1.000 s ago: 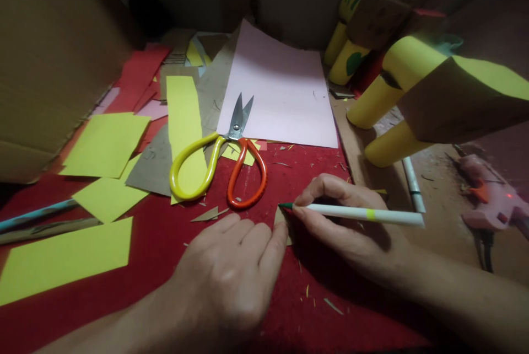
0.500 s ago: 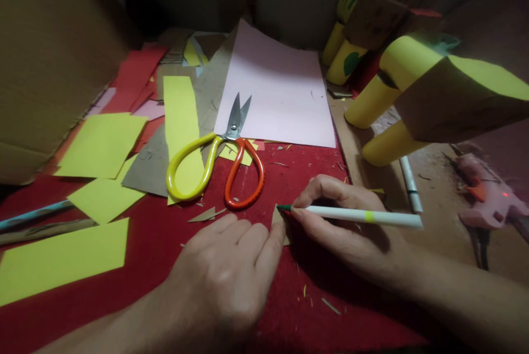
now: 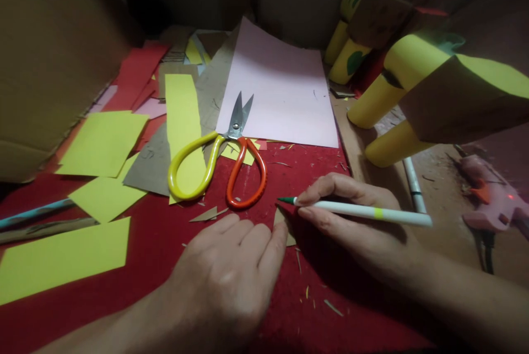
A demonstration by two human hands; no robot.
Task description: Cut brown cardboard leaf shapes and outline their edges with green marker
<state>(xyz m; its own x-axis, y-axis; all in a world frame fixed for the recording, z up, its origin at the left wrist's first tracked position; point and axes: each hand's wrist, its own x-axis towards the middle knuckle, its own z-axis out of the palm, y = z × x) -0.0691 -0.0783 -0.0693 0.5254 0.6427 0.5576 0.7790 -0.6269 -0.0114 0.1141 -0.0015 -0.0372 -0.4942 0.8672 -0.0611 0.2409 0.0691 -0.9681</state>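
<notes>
A white marker (image 3: 351, 209) with a green tip is pinched between the thumb and fingers of my right hand (image 3: 355, 216). Its tip points left, just above a small brown cardboard piece (image 3: 290, 237). My left hand (image 3: 235, 271) has its fingers curled, and the index finger presses on that cardboard piece; its thumb is hidden. Scissors (image 3: 235, 128) with yellow and orange handles lie beyond my left hand, blades apart. A thin cardboard scrap (image 3: 205, 214) rests near my left knuckles.
Yellow paper (image 3: 66, 255), red paper (image 3: 138, 75) and cardboard scraps cover the left. A pale pink sheet (image 3: 281, 92) lies at the back. On the right stand yellow tube figures (image 3: 374, 100), beside a pink glue gun (image 3: 490, 194). A large cardboard box (image 3: 53, 56) borders the left.
The marker tip has lifted off the cardboard piece's top corner, as my right hand moved slightly right. My left hand stays on the piece. The whole view has shifted slightly.
</notes>
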